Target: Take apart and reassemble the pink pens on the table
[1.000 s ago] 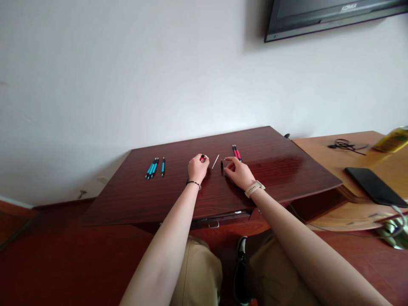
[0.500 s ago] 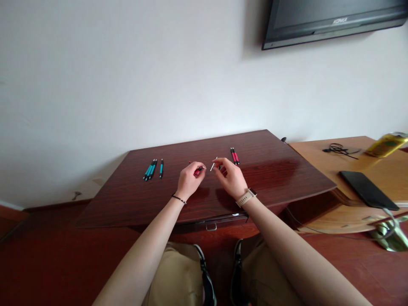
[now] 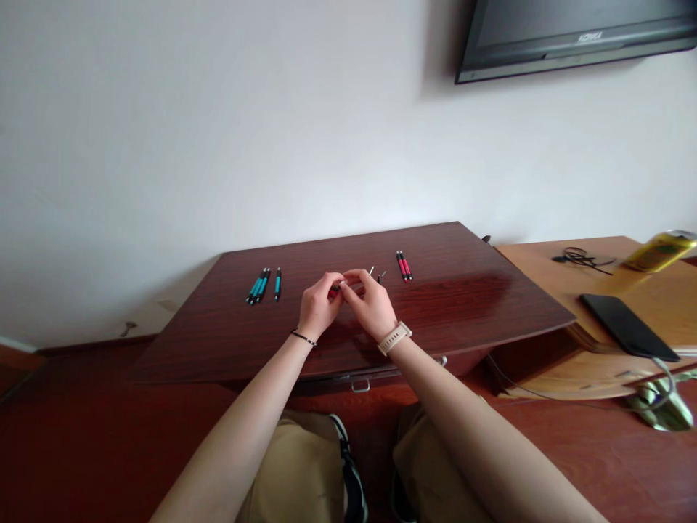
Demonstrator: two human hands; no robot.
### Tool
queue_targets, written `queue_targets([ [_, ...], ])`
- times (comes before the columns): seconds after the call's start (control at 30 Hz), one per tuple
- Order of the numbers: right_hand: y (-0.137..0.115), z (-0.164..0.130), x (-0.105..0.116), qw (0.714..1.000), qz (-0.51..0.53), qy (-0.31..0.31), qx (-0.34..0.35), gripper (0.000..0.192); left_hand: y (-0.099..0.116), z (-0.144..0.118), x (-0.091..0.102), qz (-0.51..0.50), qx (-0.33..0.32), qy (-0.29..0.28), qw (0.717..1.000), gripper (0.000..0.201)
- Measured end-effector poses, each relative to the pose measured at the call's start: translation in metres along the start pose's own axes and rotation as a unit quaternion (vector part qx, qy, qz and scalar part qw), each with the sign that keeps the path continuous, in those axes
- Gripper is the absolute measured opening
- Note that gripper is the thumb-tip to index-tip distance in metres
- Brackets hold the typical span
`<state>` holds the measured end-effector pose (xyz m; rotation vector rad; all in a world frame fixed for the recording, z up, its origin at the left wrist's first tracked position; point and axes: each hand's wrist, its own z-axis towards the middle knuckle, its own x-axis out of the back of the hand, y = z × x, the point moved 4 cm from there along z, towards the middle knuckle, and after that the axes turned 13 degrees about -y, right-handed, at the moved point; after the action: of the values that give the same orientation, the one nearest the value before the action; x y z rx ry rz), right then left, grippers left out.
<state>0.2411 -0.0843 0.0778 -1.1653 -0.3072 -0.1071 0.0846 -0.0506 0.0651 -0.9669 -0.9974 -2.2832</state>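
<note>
Your left hand [image 3: 319, 305] pinches the short red plastic pen barrel [image 3: 333, 290] over the middle of the dark glossy wooden desk [image 3: 462, 305], and your right hand [image 3: 370, 303] closes its fingertips on the same piece from the other side. It looks light, stiff and slick, so grip it at the ends. A small dark pen part [image 3: 381, 276] lies just beyond, with two assembled red pens [image 3: 404, 265] and three teal pens [image 3: 264, 285] farther off.

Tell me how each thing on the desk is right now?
left hand: pinching a small red pen part.
right hand: fingertips on that part too.
teal pens: lying flat, untouched.
red pens: lying side by side.
phone: flat, screen dark.
TV: off.
</note>
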Motion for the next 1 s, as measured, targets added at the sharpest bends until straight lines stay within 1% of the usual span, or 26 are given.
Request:
queue_targets([
  [0.17, 0.005, 0.001, -0.003, 1.000, 0.013, 0.004, -0.019, 0.019, 0.005, -0.001, 0.001, 0.008, -0.021, -0.015, 1.000, 0.017],
  [0.33, 0.008, -0.001, -0.001, 0.999, 0.043, 0.012, -0.022, 0.022, 0.004, 0.000, 0.000, -0.022, 0.004, -0.027, 0.999, 0.017],
  [0.47, 0.009, -0.001, 0.004, 0.998, 0.051, 0.021, -0.026, 0.023, -0.002, 0.001, -0.001, -0.057, 0.033, -0.024, 0.998, 0.021],
  [0.53, 0.013, 0.000, 0.006, 0.998, 0.055, 0.020, -0.034, 0.027, -0.004, 0.002, 0.000, -0.063, 0.036, -0.015, 0.997, 0.022],
  [0.63, 0.024, 0.002, 0.003, 0.996, 0.054, -0.019, -0.064, 0.033, -0.005, 0.002, 0.004, -0.072, 0.033, 0.019, 0.997, 0.022],
  [0.73, 0.033, 0.003, -0.004, 0.994, 0.000, -0.073, -0.079, 0.033, -0.006, 0.002, 0.005, -0.076, 0.038, 0.042, 0.995, 0.018],
  [0.87, 0.036, 0.002, -0.011, 0.988, -0.058, -0.106, -0.093, 0.029, -0.008, 0.004, 0.003, -0.071, 0.049, 0.030, 0.996, 0.016],
  [1.0, 0.036, 0.001, -0.011, 0.985, -0.052, -0.107, -0.122, 0.028, -0.005, 0.006, 0.001, -0.070, 0.045, 0.007, 0.997, 0.017],
])
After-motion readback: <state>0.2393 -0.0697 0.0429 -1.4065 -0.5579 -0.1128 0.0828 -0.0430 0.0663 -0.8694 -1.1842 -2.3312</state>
